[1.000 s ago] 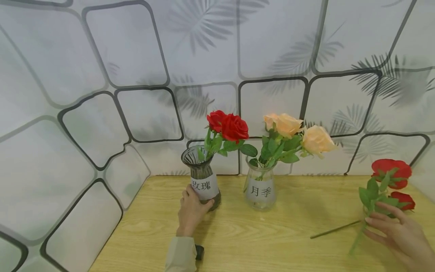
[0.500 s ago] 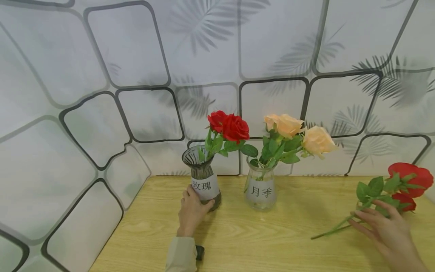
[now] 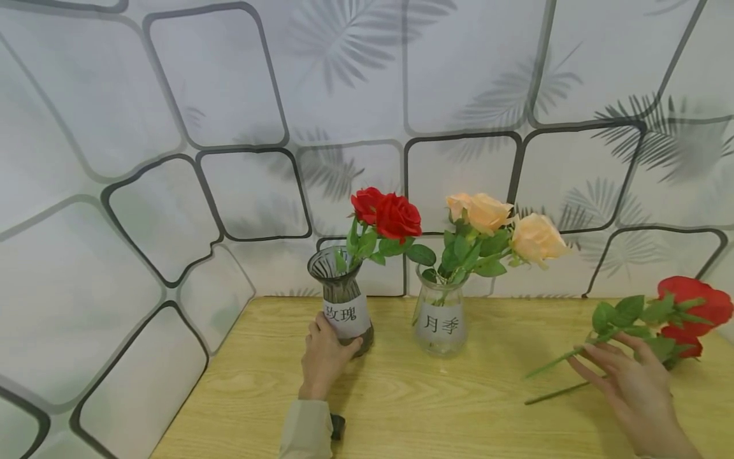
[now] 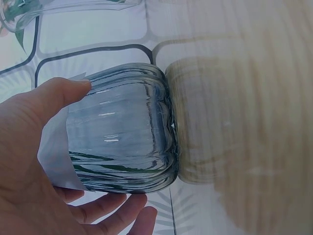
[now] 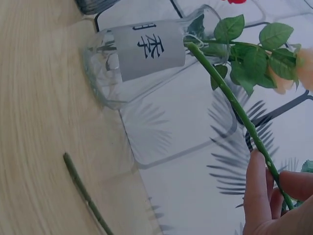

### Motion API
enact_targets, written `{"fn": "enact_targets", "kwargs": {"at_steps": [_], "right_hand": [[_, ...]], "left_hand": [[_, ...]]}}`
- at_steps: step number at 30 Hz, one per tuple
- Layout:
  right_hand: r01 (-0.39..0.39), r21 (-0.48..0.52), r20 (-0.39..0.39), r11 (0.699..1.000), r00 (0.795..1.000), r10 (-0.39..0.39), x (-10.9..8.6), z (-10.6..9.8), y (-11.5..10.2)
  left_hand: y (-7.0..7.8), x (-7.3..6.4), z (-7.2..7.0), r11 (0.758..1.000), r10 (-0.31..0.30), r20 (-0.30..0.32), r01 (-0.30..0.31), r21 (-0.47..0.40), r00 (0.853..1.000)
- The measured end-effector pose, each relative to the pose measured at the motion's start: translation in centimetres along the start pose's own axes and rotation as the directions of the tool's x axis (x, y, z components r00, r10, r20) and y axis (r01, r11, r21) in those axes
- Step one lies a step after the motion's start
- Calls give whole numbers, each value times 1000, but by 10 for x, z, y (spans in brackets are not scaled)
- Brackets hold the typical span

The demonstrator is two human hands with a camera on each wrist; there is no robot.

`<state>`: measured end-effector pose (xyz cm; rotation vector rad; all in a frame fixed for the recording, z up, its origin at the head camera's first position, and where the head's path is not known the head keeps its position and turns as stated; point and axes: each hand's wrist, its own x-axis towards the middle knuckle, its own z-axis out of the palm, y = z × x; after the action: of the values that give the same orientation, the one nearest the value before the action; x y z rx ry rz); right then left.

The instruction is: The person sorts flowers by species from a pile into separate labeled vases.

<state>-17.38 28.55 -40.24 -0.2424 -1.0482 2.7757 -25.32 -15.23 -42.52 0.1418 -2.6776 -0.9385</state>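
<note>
My left hand (image 3: 327,354) grips the lower body of a grey-tinted glass vase (image 3: 341,290); in the left wrist view, the thumb lies along one side and the fingers come round the other. Red roses (image 3: 395,215) stand in this vase and lean right over its rim. At the right, my right hand (image 3: 636,386) pinches the green stem (image 5: 234,103) of a red rose (image 3: 699,303), held slanting with its bloom to the right. Below it another red rose (image 3: 688,344) lies on the table, its darker stem (image 3: 553,394) pointing left, partly hidden by the hand.
A clear glass vase (image 3: 440,344) with a white label and several peach roses (image 3: 538,237) stands right of the grey vase. The wooden table (image 3: 436,414) meets a patterned wall covering (image 3: 355,95) at the back.
My right hand has moved left with the rose, whose stem has swung from pointing down to pointing left, lifted above the lying stem. My left hand has stayed on the grey vase.
</note>
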Motion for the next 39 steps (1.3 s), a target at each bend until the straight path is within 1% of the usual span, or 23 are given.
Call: {"fn": "enact_targets", "kwargs": {"at_steps": [3,5,7,9,11,12,13,14,15,16,18,20,25,28,30,33,39], "right_hand": [[23,80,-3,996,1000,-23,-1,9,3],[52,184,25,982,998,-58,-3,14,7],[66,293,69,954,994,-90,-5,18,11],[43,418,144,907,983,-113,-6,20,15],[31,472,173,881,977,-127,-8,23,19],[42,465,159,884,979,-130,-8,26,20],[43,475,158,879,978,-133,-8,27,22],[61,451,135,890,982,-135,-7,30,23],[89,406,97,909,985,-139,-7,33,24],[109,371,73,922,987,-146,-7,36,26],[133,326,41,936,987,-155,-6,42,28],[147,298,29,943,986,-162,-6,47,31],[152,326,67,933,981,-183,-6,60,38],[148,377,102,914,975,-200,-7,66,42],[147,395,112,907,972,-206,-8,70,45],[149,388,89,910,976,-198,-9,76,49],[187,311,-22,932,982,-190,-10,89,55]], "left_hand": [[0,0,0,1000,3,-5,-3,0,1000],[1,0,0,1000,5,-9,-5,1,1000],[1,0,0,1000,8,-12,-8,1,1000],[2,0,0,1000,9,-14,-9,0,1000],[2,-1,0,1000,9,-14,-9,0,1000],[2,-1,0,1000,9,-14,-9,-1,1000],[2,-1,0,1000,9,-14,-9,-1,1000],[2,-1,0,1000,8,-15,-8,-1,1000],[2,-1,0,1000,7,-17,-7,-2,1000],[2,-1,0,1000,7,-18,-7,-1,1000],[1,-1,0,1000,6,-18,-6,0,1000],[1,-1,0,1000,6,-19,-6,4,1000],[0,0,0,1000,4,-19,-4,4,1000],[0,0,0,1000,2,-16,-2,0,1000],[0,0,0,1000,3,-15,-3,1,1000],[0,0,1,1000,4,-18,-4,3,1000],[-1,0,2,1000,5,-18,-5,1,1000]]}}
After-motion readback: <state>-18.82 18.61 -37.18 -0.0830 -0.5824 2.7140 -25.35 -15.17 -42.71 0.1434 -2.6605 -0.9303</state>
